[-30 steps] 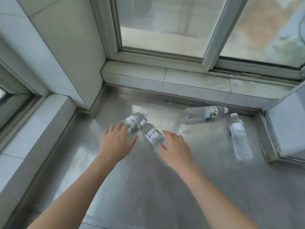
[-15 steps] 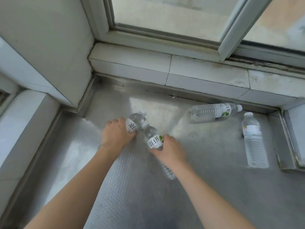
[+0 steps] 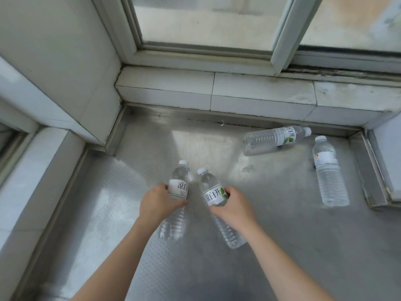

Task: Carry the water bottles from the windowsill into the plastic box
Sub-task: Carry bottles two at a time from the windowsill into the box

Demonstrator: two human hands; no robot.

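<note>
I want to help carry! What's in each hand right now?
Left hand: closed on the left water bottle.
Right hand: closed on the right water bottle.

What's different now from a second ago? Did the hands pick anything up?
Yes. A second ago both hands were open, reaching for two bottles lying on the metal sill. Now the left hand has closed around one bottle and the right hand around the other bottle, caps pointing toward the window. The two bottles at the right stay lying where they were.
</note>
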